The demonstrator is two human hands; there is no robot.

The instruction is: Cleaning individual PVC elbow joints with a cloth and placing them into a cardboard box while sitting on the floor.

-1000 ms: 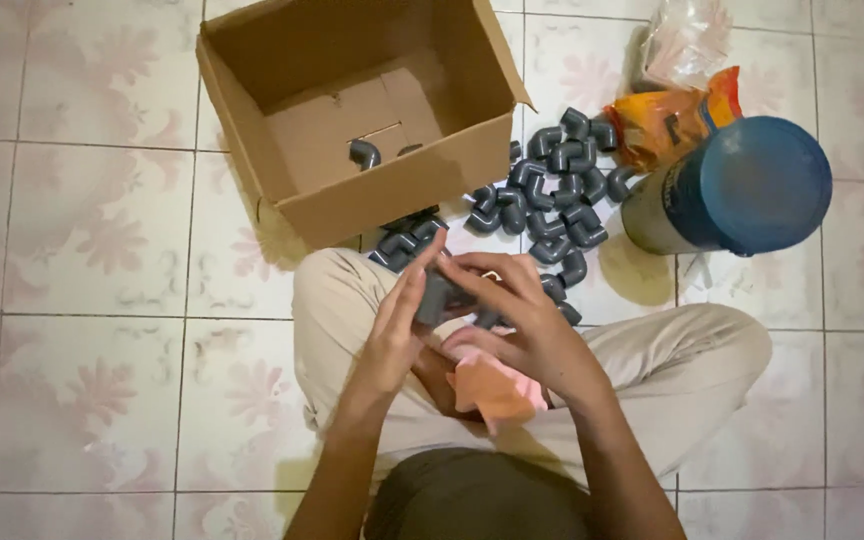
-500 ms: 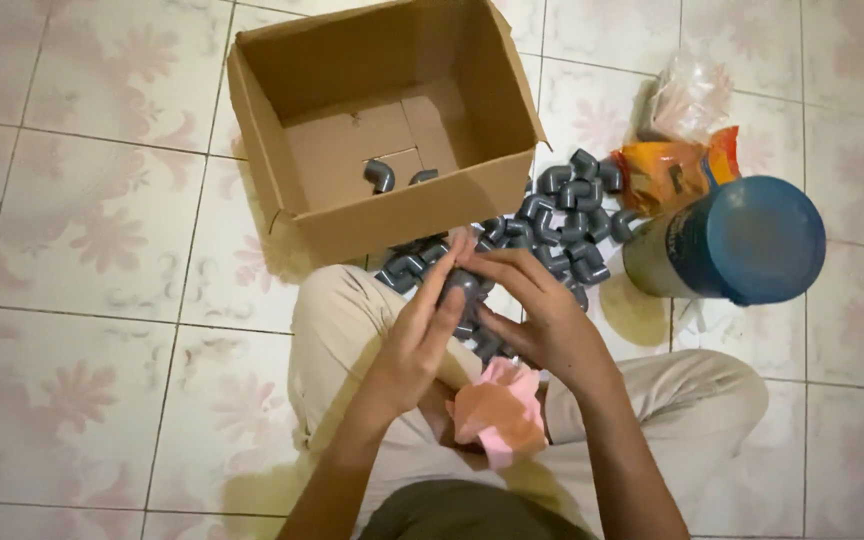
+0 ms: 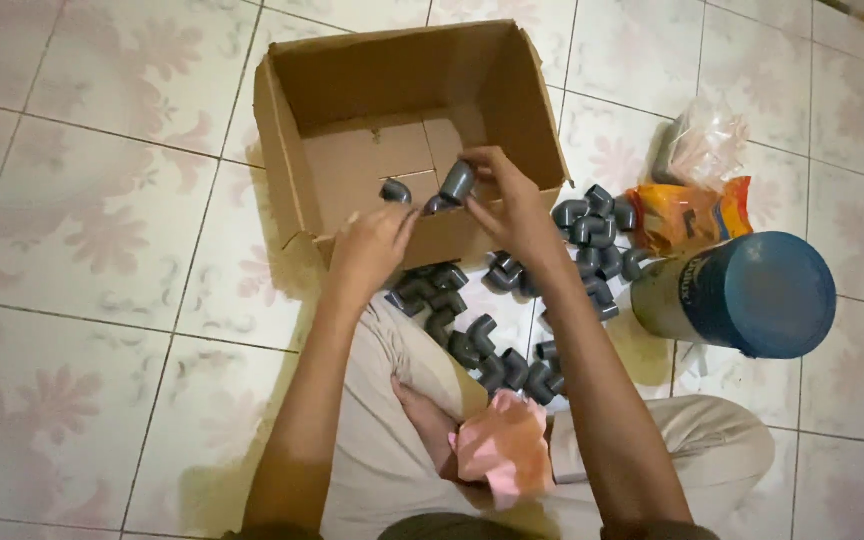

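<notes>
My right hand [image 3: 508, 203] reaches over the front wall of an open cardboard box [image 3: 285, 140] and grips a grey plastic pipe elbow [image 3: 457, 183] just inside it. A second grey elbow [image 3: 395, 190] lies on the box floor beside it. My left hand [image 3: 370, 250] hovers at the box's front wall with fingers loosely apart and nothing in it. A heap of grey pipe elbows [image 3: 592, 235] lies on the tiled floor right of the box. It trails down to my legs [image 3: 482, 345].
A pink cloth [image 3: 502, 452] rests on my lap. Right of the heap stand a cylindrical container with a blue lid [image 3: 752, 295], an orange packet [image 3: 690, 213] and a clear plastic bag [image 3: 707, 145]. Pale patterned floor tiles [image 3: 102, 200] surround the box.
Both hands rose from my lap to the box. The right hand carried a grey elbow over the front wall; the left hand came off it.
</notes>
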